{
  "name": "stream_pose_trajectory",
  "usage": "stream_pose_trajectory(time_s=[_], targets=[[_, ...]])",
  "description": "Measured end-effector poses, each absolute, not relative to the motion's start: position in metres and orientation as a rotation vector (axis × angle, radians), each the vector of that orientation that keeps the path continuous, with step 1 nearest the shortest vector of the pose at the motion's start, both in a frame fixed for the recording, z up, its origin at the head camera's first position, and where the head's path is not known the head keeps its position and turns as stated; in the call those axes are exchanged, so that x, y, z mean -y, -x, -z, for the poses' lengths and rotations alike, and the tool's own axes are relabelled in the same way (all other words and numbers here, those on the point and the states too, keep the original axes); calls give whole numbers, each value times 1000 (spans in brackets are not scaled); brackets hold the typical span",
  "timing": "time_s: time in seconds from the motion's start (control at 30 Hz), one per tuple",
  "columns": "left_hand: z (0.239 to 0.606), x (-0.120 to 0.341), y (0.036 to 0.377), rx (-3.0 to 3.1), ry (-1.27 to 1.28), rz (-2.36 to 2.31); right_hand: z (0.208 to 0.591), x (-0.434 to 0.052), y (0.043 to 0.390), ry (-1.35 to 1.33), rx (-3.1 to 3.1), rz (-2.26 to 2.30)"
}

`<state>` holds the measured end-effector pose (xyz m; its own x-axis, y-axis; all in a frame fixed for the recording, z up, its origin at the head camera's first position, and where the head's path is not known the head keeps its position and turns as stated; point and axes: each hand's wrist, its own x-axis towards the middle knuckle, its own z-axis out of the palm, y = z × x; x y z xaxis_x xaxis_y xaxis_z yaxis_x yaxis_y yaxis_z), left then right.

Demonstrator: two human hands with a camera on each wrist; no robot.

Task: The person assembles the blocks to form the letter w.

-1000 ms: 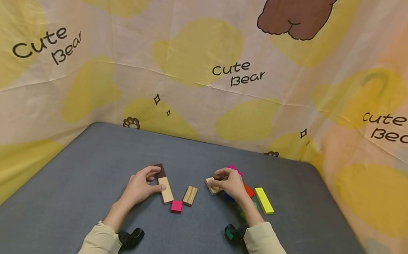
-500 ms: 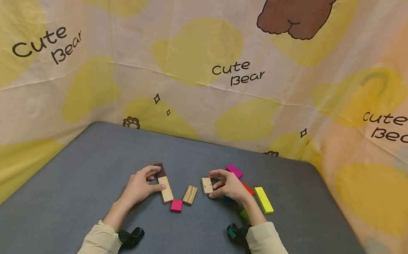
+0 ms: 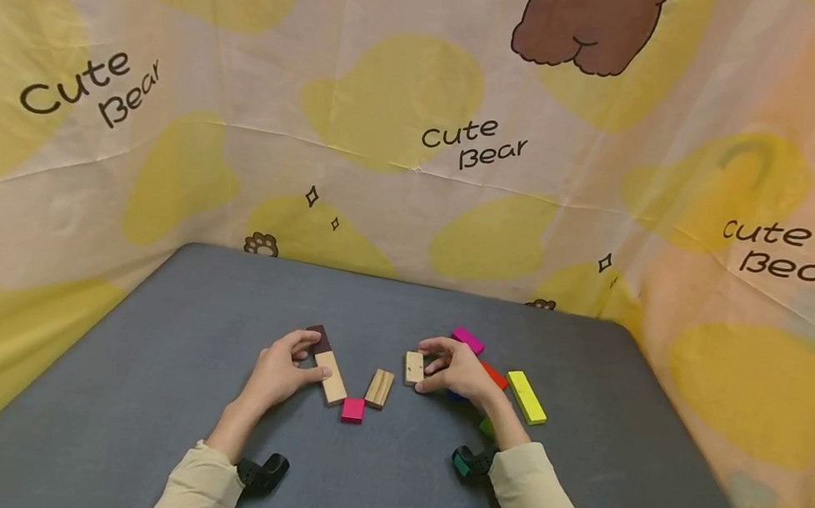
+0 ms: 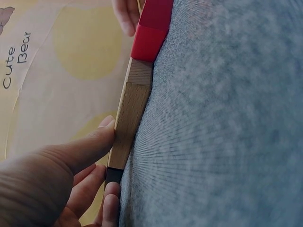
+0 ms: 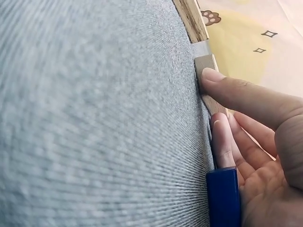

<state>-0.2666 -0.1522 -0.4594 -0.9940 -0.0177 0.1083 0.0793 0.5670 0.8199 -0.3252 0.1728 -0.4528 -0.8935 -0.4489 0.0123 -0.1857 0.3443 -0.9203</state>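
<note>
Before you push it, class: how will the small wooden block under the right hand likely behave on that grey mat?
The block looks rigid, so it shouldn't bend. It lies flat, so it probably slides rather than rolls or tips. The mat looks textured, which may drag on it.

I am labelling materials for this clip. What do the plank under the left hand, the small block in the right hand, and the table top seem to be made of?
Plank: probably bare pale wood, since grain shows in the left wrist view; its far end is dark. Small block: apparently unpainted wood, matte tan. Table top: looks like grey felt or woven cloth, with a fuzzy texture close up.
</note>
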Motion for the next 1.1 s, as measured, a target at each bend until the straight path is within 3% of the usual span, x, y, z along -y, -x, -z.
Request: stream_pose_trajectory(time_s=[0.57,1.1], targets=[[460,154,268,2670,63,1436,447,-145,309,272,-2520,1782],[459,154,266,2666,67,1425,446,-128,329,270,-2457,1643]])
